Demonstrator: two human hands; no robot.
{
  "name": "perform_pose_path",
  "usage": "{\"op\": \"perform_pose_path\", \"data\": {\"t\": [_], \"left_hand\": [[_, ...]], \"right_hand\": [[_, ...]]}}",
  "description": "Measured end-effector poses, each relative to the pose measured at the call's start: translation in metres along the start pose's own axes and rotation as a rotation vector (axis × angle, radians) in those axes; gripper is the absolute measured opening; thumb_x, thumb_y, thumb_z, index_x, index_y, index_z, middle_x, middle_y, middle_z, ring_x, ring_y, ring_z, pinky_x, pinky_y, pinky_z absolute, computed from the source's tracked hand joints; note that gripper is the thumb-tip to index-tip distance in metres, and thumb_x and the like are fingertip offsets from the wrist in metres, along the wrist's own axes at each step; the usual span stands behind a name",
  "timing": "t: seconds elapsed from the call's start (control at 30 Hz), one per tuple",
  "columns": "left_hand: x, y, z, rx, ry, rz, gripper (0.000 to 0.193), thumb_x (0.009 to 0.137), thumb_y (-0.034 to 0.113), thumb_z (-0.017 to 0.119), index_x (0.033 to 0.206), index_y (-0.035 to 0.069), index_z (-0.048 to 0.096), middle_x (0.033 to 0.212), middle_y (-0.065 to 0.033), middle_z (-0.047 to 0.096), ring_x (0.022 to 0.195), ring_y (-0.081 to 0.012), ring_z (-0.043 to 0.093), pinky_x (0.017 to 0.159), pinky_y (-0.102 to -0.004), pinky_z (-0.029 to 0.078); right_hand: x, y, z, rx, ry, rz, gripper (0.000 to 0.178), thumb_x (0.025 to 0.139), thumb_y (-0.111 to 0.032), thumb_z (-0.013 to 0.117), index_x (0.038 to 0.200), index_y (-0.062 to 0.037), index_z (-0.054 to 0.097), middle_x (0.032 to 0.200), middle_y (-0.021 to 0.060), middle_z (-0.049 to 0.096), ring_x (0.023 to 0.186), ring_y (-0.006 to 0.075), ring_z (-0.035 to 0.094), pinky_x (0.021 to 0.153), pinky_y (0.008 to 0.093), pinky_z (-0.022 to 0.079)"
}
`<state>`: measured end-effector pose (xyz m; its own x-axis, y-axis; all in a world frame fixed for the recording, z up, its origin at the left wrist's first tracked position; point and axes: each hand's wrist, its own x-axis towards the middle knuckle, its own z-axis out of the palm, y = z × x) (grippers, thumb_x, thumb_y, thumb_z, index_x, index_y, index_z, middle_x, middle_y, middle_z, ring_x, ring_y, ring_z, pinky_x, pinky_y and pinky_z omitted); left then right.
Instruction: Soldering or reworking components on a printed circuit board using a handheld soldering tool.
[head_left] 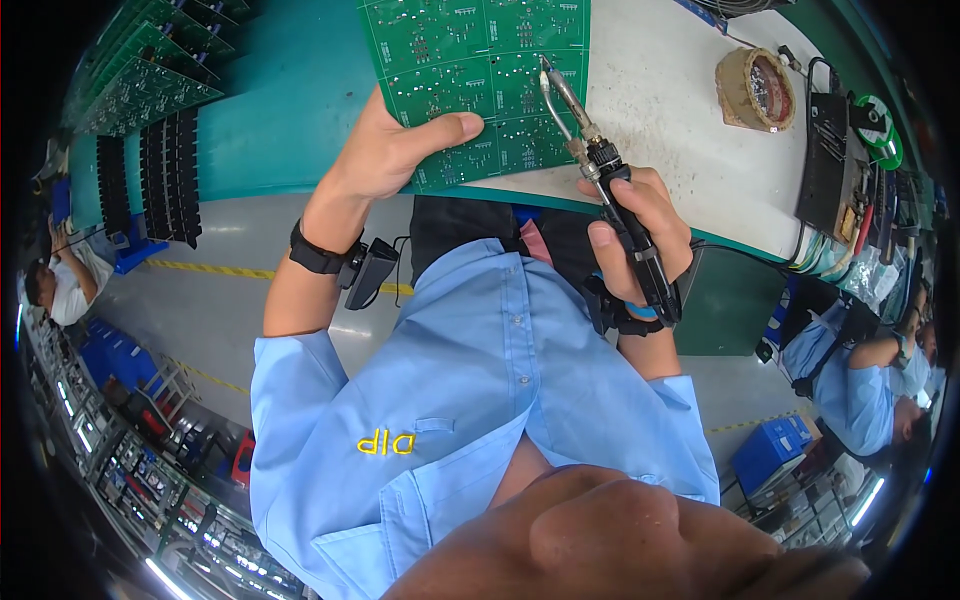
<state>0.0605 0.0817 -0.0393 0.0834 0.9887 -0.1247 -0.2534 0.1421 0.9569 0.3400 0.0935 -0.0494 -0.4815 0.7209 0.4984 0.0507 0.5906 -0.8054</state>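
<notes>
My left hand (395,148) grips a green circuit board (440,75) by its left edge, thumb lying across the face that is toward me. In my right hand (645,225) is a black soldering iron (628,215) with a thin metal feed tube (556,108) running beside its tip. The fingers are wrapped round its handle. The iron's tip points up and left, over the right part of the board; whether it touches the surface, I cannot tell. Small solder points and holes dot the board.
Several green boards (145,90) stand in a black slotted rack (168,175) at the far left. On the white bench top (690,150) at right sit a round brown container (755,90), a black iron stand (825,150) and a green spool (880,130). Co-workers (850,370) sit on both sides.
</notes>
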Motion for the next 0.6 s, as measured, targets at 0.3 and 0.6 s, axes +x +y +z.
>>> {"op": "perform_pose_path", "data": {"t": [0.3,0.6], "left_hand": [[-0.0009,0.0009,0.0,0.006,0.005,0.004,0.033,0.086,-0.006,0.066,0.119,0.0,0.063,0.107,-0.0046,0.069,0.092,-0.011,0.064,0.079,-0.0277,0.052],[-0.0007,0.0017,0.0003,-0.007,0.004,-0.013,0.034,0.086,-0.006,0.066,0.12,0.0,0.063,0.107,-0.0047,0.069,0.092,-0.0112,0.064,0.08,-0.0279,0.053]], "right_hand": [[0.0016,-0.0025,-0.0001,0.008,-0.002,0.02,0.042,0.086,-0.004,0.068,0.126,0.0004,0.056,0.101,0.0266,0.07,0.094,0.0329,0.067,0.085,0.0397,0.052],[-0.0014,-0.0026,-0.0012,0.005,0.003,0.032,0.04,0.088,-0.007,0.068,0.126,0.0003,0.057,0.1,0.0265,0.07,0.093,0.0323,0.067,0.085,0.0391,0.051]]}}
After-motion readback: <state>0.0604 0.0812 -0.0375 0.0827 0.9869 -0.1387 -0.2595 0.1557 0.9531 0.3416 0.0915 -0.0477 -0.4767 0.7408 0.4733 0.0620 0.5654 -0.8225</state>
